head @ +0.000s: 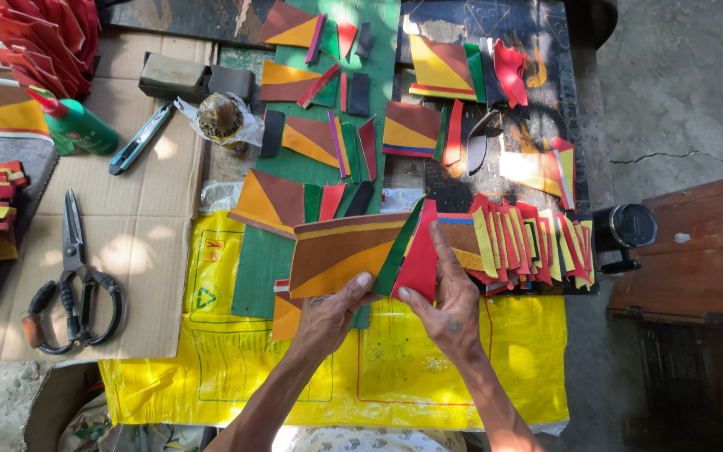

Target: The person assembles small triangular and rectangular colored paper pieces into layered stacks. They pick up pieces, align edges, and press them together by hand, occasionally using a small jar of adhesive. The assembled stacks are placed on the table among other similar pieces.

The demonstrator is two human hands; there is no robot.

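We look down on a cluttered worktable; at far left, black-handled scissors [73, 280] lie on flattened cardboard [140, 243], with a green glue bottle [77, 125] and a utility knife [140, 138] above them; at centre our left hand [328, 314] pinches the lower edge of a brown-and-orange panel [345, 255]; just beside it our right hand [449, 305] clamps a red triangular piece [420, 259] against that panel's right end, thumb and forefinger closed on it; both hover over a yellow plastic sack [462, 368]; to the right runs a fanned row of red-and-yellow pieces [529, 243]. We judge this the fitting step, piece meeting panel; the next move seems to call for aligning edges squarely before fixing.
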